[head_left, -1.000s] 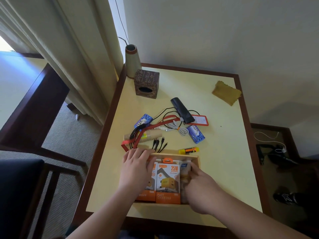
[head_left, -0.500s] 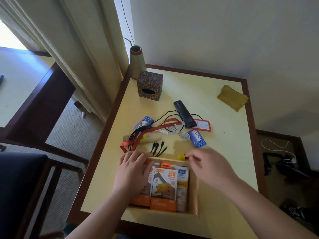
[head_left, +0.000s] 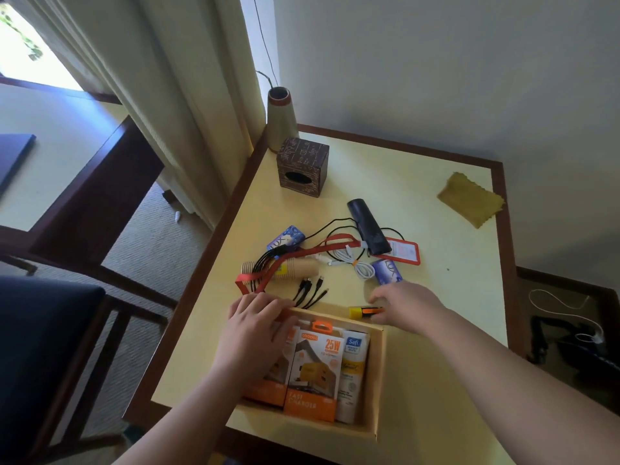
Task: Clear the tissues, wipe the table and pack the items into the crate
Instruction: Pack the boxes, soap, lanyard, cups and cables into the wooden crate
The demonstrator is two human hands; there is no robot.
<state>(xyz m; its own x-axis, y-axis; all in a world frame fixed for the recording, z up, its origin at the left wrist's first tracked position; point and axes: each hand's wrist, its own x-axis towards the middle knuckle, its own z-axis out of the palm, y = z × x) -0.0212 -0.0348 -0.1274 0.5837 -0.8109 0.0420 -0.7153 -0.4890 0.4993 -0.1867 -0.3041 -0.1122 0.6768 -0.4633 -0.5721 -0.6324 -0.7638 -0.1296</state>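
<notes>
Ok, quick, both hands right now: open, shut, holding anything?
Left hand: open, resting flat on the crate edge.
Right hand: reaching onto the highlighter; grip cannot be told.

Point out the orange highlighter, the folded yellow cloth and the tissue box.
orange highlighter [head_left: 365, 311], head view, on its yellow-and-orange barrel.
folded yellow cloth [head_left: 469, 199], head view, at the cloth's middle.
tissue box [head_left: 303, 166], head view, on its front face above the dark slot.

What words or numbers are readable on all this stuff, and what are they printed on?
"25W" and "FAST CHARGER": orange charger box in the crate.
"Safi": white tube beside it.
"LUX": purple soap packet; the blue packet seems to read the same.
Smaller print on the boxes, the red badge holder and the brown tissue box is too blurred.
</notes>
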